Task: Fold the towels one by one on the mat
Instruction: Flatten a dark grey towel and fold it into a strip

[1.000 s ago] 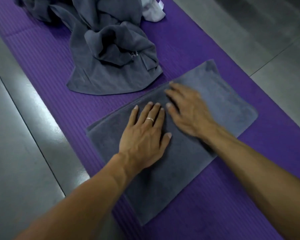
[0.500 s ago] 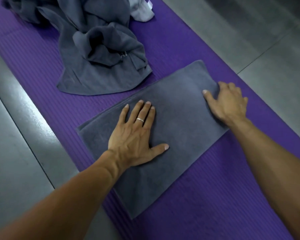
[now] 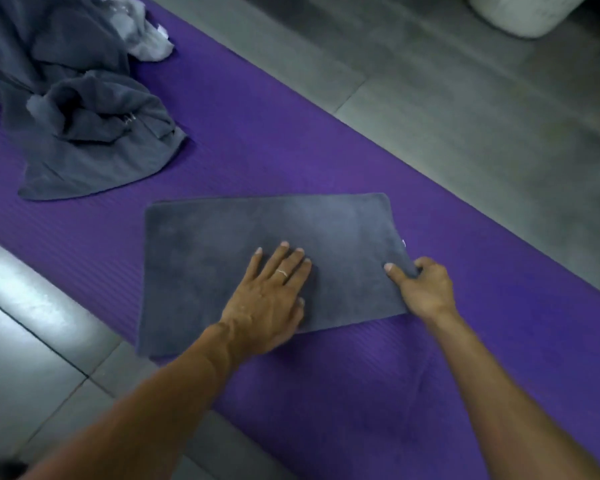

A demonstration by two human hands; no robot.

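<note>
Towel beside crumpled pile

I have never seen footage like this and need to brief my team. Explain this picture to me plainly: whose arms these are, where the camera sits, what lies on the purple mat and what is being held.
There is no machine here. The two bare arms belong to a person, and the single camera is worn on that person's head, looking forward and down, so you see the scene as they do.

On the floor lies a purple mat. In its middle is a folded grey towel, lying flat as a rectangle. The left hand, which wears a ring, presses on it with straight fingers. The right hand has a grip on the towel's right edge, thumb on top and fingers curled round it.

At the far left of the mat is a crumpled pile of towels, mostly dark grey with something whitish showing at the top, not yet folded. Around the mat is grey tiled floor.
</note>
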